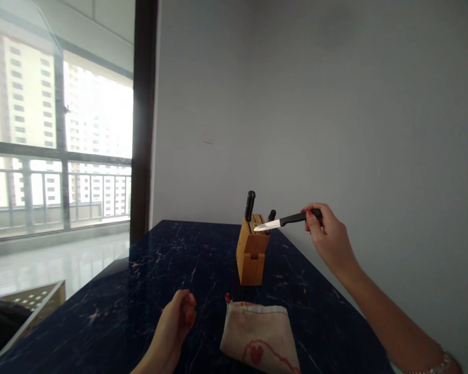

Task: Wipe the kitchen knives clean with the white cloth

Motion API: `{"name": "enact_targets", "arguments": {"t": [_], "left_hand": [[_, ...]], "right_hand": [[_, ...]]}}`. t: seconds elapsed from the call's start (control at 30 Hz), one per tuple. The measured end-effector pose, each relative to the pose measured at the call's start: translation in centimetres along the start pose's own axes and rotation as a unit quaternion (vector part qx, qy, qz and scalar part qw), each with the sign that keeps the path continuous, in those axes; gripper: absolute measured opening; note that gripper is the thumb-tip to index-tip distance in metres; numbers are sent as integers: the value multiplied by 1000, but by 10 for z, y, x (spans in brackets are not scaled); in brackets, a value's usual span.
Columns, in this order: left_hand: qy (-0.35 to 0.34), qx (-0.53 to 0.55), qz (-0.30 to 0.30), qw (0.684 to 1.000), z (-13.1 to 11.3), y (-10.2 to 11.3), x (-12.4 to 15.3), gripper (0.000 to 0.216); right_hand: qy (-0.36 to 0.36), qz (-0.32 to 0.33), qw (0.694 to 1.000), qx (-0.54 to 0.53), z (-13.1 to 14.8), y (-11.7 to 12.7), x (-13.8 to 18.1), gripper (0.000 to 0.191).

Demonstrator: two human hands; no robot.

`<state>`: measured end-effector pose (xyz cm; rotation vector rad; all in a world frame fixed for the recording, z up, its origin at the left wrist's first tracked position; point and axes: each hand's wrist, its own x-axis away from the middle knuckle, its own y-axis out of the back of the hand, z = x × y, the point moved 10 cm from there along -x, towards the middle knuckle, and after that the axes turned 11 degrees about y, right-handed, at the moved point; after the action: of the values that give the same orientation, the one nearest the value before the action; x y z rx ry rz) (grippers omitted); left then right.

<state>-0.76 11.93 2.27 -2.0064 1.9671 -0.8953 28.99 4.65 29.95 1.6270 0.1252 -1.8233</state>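
Note:
My right hand (327,234) pinches the end of a small paring knife's (294,218) black handle. The blade points left, held nearly level, its tip in front of the wooden knife block's (251,259) slotted top in this view; whether they touch I cannot tell. One black-handled knife (250,206) stands upright in the block's left side, and another dark handle (271,214) sticks out at its right. My left hand (177,322) is by the near left part of the table, fingers curled in, with nothing seen in it. A folded cloth (261,335) with a red pattern lies to its right.
The dark blue marbled table (156,270) reaches back to a grey wall (335,130). At left are a dark door frame (143,114) and windows with a railing outside. A chair with a perforated part (35,301) stands at the lower left.

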Motion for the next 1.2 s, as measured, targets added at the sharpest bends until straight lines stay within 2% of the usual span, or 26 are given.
{"name": "enact_targets", "arguments": {"t": [0.2, 0.47, 0.77, 1.03, 1.2], "left_hand": [[2, -10, -5, 1000, 2, 1, 3, 24], [9, -16, -8, 1000, 1, -1, 1, 25], [3, -18, 6, 1000, 3, -2, -2, 25], [9, -29, 3, 1000, 3, -6, 4, 25], [16, -13, 6, 1000, 5, -5, 3, 25]], "right_hand": [[8, 9, 1000, 4, 2, 0, -7, 17], [58, 24, 998, 26, 31, -8, -26, 16], [63, 14, 996, 69, 29, 1, -25, 13], [113, 59, 986, 104, 57, -10, -34, 11], [113, 63, 985, 114, 62, -11, -32, 10]]}}
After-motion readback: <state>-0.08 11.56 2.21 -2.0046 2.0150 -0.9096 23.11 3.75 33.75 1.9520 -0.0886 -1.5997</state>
